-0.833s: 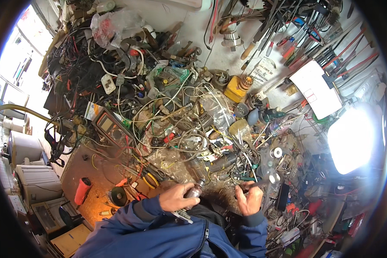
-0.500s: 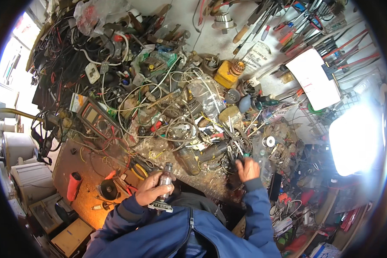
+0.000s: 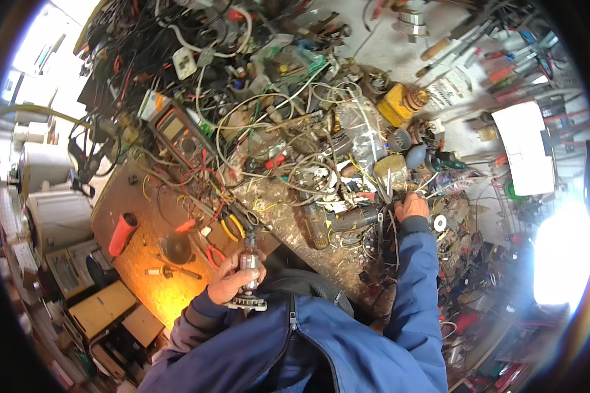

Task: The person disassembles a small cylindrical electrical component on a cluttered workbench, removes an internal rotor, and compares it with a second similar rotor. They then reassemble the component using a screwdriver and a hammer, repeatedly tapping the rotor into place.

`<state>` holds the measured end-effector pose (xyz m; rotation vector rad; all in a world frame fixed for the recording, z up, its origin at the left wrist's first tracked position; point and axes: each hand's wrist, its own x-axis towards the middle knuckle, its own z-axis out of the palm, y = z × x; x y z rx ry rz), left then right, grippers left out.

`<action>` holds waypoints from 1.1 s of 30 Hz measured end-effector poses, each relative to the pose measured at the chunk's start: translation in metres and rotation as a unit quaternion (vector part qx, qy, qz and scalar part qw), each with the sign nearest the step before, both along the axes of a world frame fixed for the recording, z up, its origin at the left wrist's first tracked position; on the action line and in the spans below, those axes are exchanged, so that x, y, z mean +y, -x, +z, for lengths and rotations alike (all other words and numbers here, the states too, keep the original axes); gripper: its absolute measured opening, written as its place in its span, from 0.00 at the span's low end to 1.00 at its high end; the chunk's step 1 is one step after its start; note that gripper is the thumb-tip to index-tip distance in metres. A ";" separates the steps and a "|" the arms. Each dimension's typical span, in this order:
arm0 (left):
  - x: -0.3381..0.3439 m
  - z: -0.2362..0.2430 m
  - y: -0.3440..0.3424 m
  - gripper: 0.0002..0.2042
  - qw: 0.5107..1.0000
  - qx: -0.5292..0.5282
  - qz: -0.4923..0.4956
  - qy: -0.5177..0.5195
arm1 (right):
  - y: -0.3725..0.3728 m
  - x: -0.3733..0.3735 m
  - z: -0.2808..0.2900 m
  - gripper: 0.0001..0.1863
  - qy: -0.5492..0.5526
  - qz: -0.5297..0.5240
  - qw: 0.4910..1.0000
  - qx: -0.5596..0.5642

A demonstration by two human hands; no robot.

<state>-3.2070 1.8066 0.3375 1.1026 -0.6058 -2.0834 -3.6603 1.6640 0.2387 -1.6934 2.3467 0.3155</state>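
My left hand (image 3: 235, 278) is wrapped round a motor armature (image 3: 248, 262), held upright in front of my jacket. Its dark end points up, and a grey metal plate (image 3: 248, 303) sits at its lower end below my fingers. At the right of the bench, my right hand (image 3: 412, 207) reaches into a heap of hand tools with its fingers curled. Scissors-like metal blades (image 3: 389, 187) stick up beside its fingertips. What those fingers grip, if anything, is hidden. Yellow-handled pliers (image 3: 231, 226) lie just beyond my left hand.
A multimeter (image 3: 180, 134) leans among tangled cables at the back left. On the wooden board (image 3: 137, 190) lie a red cylinder (image 3: 123, 234) and a dark round part (image 3: 176, 247). A yellow container (image 3: 400, 106) stands at the back, and a white solder-like spool (image 3: 440, 223) is right of my right hand.
My right hand has moved farther out, from the near edge of the tool heap up to the metal blades. The left hand still holds the armature, now more upright. The whole view has shifted.
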 end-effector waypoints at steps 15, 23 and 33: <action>0.001 -0.005 0.019 0.19 0.998 0.057 0.014 0.020 | 0.016 0.017 -0.001 0.19 0.239 0.079 0.965 -0.070; -0.010 0.005 0.033 0.21 0.997 0.077 0.005 0.014 | -0.067 0.062 0.120 0.27 0.147 -0.057 0.802 -0.577; -0.032 0.017 0.073 0.26 0.995 0.091 -0.009 -0.032 | -0.117 0.170 0.183 0.17 -0.072 -0.060 0.734 -0.673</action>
